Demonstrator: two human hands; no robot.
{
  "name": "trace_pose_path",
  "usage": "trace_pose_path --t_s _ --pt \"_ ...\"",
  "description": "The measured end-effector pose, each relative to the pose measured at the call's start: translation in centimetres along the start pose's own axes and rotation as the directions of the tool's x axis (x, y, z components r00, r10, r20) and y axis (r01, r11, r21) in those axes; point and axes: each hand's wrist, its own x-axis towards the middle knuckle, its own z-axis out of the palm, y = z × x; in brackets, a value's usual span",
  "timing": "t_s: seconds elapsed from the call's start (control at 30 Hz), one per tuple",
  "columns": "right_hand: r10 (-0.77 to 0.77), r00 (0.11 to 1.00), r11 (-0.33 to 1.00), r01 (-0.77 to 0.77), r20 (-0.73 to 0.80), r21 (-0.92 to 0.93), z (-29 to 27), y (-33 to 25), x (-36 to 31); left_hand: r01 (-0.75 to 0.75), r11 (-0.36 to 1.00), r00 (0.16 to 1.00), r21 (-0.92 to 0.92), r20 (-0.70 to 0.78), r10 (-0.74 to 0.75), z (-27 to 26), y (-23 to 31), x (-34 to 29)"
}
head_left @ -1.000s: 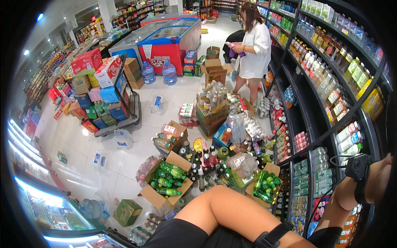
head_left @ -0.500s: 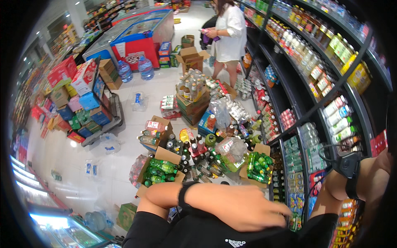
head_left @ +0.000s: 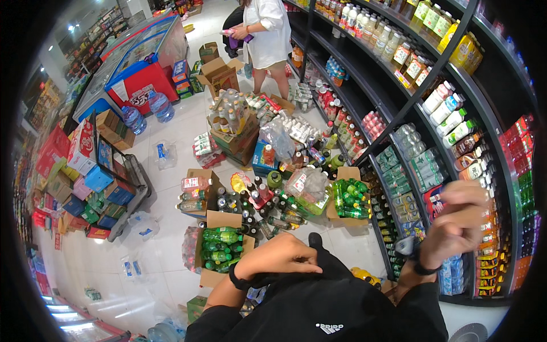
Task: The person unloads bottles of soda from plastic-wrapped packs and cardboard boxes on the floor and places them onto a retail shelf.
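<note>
My left hand [head_left: 282,255], with a dark band at the wrist, hangs over my dark shirt, its fingers curled in and nothing showing between them. Raised at the right, my right hand [head_left: 454,222] is smeared by motion in front of the bottle shelves, and its fingers are hard to read. A dark strap circles that wrist, with a small grey device [head_left: 405,246] beside it. Nearest the left hand stands an open carton [head_left: 223,219] of green bottles. Another carton of green bottles [head_left: 351,196] stands farther right, with a plastic-wrapped bottle pack [head_left: 307,188] beside it.
Dark shelving [head_left: 393,117] with bottles and cans runs along the right. A person in a white shirt [head_left: 268,34] stands in the aisle. Mixed bottles and stacked cartons [head_left: 233,139] crowd the floor. At the left are a loaded cart [head_left: 134,194] and a red chest freezer [head_left: 139,91].
My hands have come apart: the left has moved left and slightly up, the right has swung up toward the shelves. The view has turned right, so the scene sits farther left.
</note>
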Motion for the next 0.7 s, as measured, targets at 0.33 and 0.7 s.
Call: trace_pose_path --t_s 0.33,0.7 --pt "0.442 0.46 0.745 -0.667 0.77 -0.029 2.2 1.1 -16.5 0.261 0.955 0.93 0.14 -0.301 -0.21 4.6 -1.7 2.1" --pt "0.569 0.462 0.615 -0.788 0.681 0.021 -8.6 2.4 -19.7 0.12 0.854 0.991 0.505 -0.004 -0.136 11.4 0.9 12.8"
